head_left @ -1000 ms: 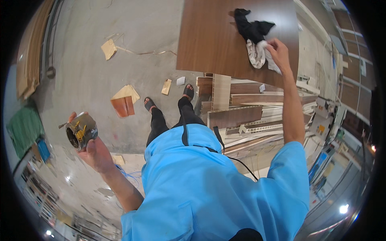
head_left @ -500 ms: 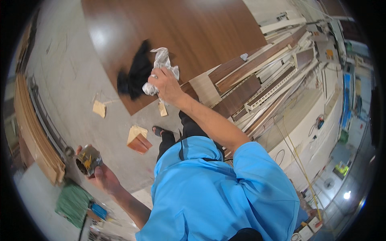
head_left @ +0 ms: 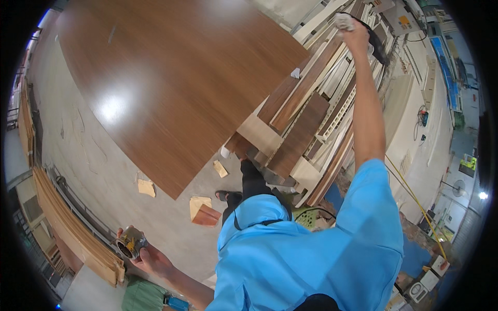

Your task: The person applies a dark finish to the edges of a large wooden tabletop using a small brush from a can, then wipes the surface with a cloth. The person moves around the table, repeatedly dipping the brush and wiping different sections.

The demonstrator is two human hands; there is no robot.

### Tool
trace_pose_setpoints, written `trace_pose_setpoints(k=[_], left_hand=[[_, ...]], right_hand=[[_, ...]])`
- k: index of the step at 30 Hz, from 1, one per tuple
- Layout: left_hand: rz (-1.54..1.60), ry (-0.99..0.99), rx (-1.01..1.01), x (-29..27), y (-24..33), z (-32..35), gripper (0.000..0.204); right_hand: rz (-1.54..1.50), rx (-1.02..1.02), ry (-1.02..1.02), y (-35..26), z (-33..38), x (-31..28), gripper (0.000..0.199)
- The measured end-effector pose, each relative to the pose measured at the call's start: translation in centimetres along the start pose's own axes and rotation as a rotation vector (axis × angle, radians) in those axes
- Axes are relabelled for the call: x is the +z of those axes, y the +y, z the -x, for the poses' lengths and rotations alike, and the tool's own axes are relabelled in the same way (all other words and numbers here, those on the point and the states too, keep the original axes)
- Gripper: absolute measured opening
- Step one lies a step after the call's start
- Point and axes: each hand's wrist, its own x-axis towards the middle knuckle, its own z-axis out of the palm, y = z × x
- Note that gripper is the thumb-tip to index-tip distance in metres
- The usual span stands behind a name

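Observation:
At the lower left, my left hand (head_left: 151, 259) is closed around a small open can (head_left: 130, 242) with a stained, yellow-marked side. The can is tilted and its dark mouth faces left. My right arm reaches far up and to the right. My right hand (head_left: 357, 41) is closed on a bunched white rag (head_left: 343, 22). A black cloth (head_left: 378, 47) hangs beside that hand, over the scrap pile; its held part is hidden. A large glossy brown wood-grain panel (head_left: 181, 83) lies in front of me, to the left of my right hand.
A pile of wood strips and boards (head_left: 301, 135) lies along the panel's right side. Several scraps, among them a reddish-brown piece (head_left: 206, 215), lie on the floor near my foot. Long boards (head_left: 78, 223) are stacked at the left, with a green bag (head_left: 142, 294) below them.
My right hand has swung up and right, carrying the white rag and black cloth from the panel's near corner to above the scrap pile. My left hand keeps holding the can. The view has shifted.

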Motion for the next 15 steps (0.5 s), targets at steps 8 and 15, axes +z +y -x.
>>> trace_pose_setpoints(k=[8,15], left_hand=[[-0.101,0.049,-0.051,5.2,0.4,-3.5,0.073],[-0.159,0.023,-0.116,9.3,-0.3,-4.4,0.072]], right_hand=[[-0.648,-0.800,-0.462,-25.3,23.1,12.5,0.037],[-0.313,-0.083,-0.287,-15.1,7.1,16.0,0.016]])
